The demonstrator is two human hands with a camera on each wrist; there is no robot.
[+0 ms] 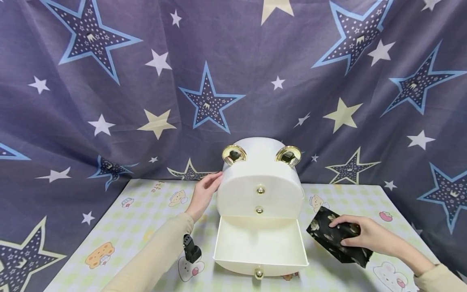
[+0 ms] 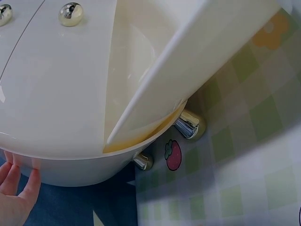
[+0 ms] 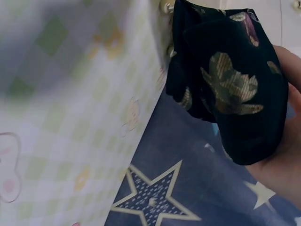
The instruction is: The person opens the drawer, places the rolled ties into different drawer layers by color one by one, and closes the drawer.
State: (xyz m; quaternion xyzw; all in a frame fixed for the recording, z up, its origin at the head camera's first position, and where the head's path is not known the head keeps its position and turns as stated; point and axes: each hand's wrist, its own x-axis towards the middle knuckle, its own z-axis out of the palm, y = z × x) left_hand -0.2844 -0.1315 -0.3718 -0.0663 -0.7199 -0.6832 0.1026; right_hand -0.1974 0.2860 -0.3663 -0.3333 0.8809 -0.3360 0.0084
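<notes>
Centrally on the tabletop (image 1: 146, 219), which carries a green-checked cloth with cartoon prints, stands a white drawer cabinet (image 1: 260, 178) with a rounded top and two gold ear-shaped fittings (image 1: 234, 154). Its bottom drawer (image 1: 260, 245) is pulled out toward the near edge and shows a bare interior; a gold knob (image 1: 258, 273) sits on the drawer front. Two further gold knobs sit on the closed drawer fronts above it. The left hand (image 1: 203, 194) rests against the left side wall of the cabinet with its fingers straight and laid flat on the surface, gripping nothing; the left wrist view shows the fingertips (image 2: 19, 176) touching the lower rim of the cabinet body. The right hand (image 1: 359, 233) lies to the right of the open drawer and holds a black cloth with a gold pattern (image 1: 337, 239), fingers curled over it and the thumb beneath; the cloth is near the drawer but apart from it, close above the tabletop. The right wrist view shows the cloth (image 3: 230, 89) bunched in the palm. A small black object (image 1: 191, 249) lies on the tabletop just left of the drawer. A star-printed blue curtain (image 1: 109, 101) hangs behind, at the far side.
</notes>
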